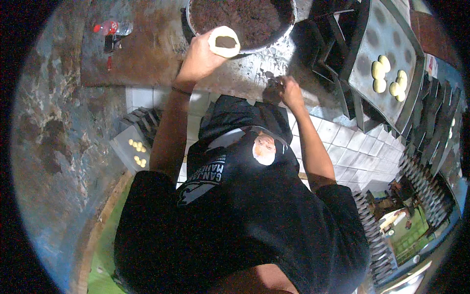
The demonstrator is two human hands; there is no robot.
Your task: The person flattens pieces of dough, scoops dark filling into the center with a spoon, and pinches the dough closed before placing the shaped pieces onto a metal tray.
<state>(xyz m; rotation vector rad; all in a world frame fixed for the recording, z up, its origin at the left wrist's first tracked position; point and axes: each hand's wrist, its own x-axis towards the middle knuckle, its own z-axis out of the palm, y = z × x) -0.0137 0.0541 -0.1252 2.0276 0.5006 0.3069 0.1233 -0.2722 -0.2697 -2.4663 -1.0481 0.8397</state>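
My left hand (pixel 200 56) holds a flattened round of pale dough (pixel 224 42) with a dab of dark filling in its middle, just at the rim of a large metal bowl (pixel 274 35) full of the same dark filling. My right hand (pixel 289 90) is closed on a small dark-smeared tool over the worn metal counter (pixel 245 73), to the right of the dough. A dark baking tray (pixel 391 59) at the right carries several pale dough balls (pixel 387 76).
A red-capped plastic bottle (pixel 111 28) lies at the back left of the counter. A lower tray (pixel 134 147) with small dough balls sits at the left. Stacked dark trays (pixel 431 137) stand on edge at the right above white floor tiles (pixel 352 152).
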